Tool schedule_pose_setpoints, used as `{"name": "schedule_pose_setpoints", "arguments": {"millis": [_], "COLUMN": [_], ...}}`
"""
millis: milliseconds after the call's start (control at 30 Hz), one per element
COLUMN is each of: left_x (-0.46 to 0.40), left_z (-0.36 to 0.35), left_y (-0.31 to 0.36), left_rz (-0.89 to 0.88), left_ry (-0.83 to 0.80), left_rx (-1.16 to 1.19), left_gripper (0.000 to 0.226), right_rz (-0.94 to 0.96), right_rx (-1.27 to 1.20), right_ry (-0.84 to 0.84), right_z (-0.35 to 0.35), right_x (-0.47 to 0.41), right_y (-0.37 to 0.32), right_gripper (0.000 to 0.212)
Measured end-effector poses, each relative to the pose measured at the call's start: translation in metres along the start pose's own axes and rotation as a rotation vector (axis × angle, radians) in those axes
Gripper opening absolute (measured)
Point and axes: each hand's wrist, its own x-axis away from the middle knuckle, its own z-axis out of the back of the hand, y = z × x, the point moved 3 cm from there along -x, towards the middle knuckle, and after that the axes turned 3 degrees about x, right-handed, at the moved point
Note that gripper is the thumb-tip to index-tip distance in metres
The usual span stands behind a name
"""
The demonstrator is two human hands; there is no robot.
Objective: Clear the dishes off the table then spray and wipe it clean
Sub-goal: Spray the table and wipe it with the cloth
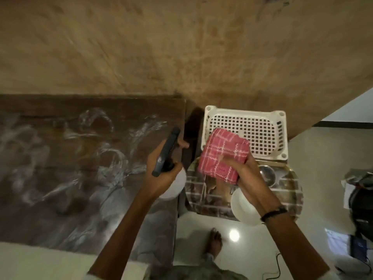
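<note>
Head view: left hand [161, 168] grips the spray bottle [166, 152] over the wet surface [70, 158]; right hand [242, 174] pinches the folded pink cloth [222, 156] above the tray [290, 184] of cleared dishes, seemingly ready for wiping.

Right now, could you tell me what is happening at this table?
A person stands at the dark table, whose top shows whitish smears. The left hand grips a dark spray bottle over the table's edge. The right hand holds a folded pink checked cloth above a patterned tray beside the table. The tray carries a white bowl and a metal bowl; a white perforated basket sits behind it.
</note>
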Motion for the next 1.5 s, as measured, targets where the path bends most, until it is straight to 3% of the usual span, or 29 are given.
{"name": "schedule_pose_setpoints", "arguments": {"millis": [67, 167, 333, 567, 833, 967, 1067, 1200, 1267, 1500], "left_x": [0.028, 0.075, 0.14, 0.195, 0.2, 0.198, 0.196, 0.196, 0.197, 0.191], "left_z": [0.02, 0.047, 0.069, 0.064, 0.05, 0.055, 0.064, 0.084, 0.094, 0.117], "left_y": [-0.017, -0.071, -0.173, -0.245, -0.271, -0.278, -0.284, -0.281, -0.28, -0.282], "left_rz": [0.021, 0.016, 0.223, 0.442, 0.437, 0.459, 0.453, 0.428, 0.405, 0.352], "left_ry": [-0.019, -0.019, -0.054, -0.042, -0.12, -0.034, 0.028, 0.106, 0.137, 0.184], "left_rx": [-0.054, -0.037, -0.098, -0.137, -0.142, -0.152, -0.137, -0.028, 0.007, 0.042], "left_gripper": [0.038, 0.029, 0.04, 0.028, 0.033, 0.022, 0.013, 0.015, 0.013, 0.023], "right_rz": [-0.033, -0.027, -0.088, -0.002, 0.146, 0.305, 0.456, 0.494, 0.432, 0.346], "right_rx": [0.101, 0.291, 0.393, 0.544, 0.703, 0.915, 1.182, 1.76, 1.748, 1.792], "right_ry": [-0.005, -0.004, -0.025, 0.074, 0.129, 0.149, -0.003, -0.327, -0.244, -0.005], "right_z": [-0.022, -0.046, -0.067, -0.075, -0.078, -0.092, -0.11, -0.109, -0.105, -0.137], "right_x": [0.023, 0.05, 0.081, 0.107, 0.122, 0.122, 0.114, 0.104, 0.102, 0.074], "right_y": [0.028, 0.071, 0.131, 0.172, 0.19, 0.201, 0.223, 0.278, 0.284, 0.305], "right_gripper": [0.054, 0.048, 0.035, 0.032, 0.03, 0.029, 0.027, 0.079, 0.086, 0.073]}}
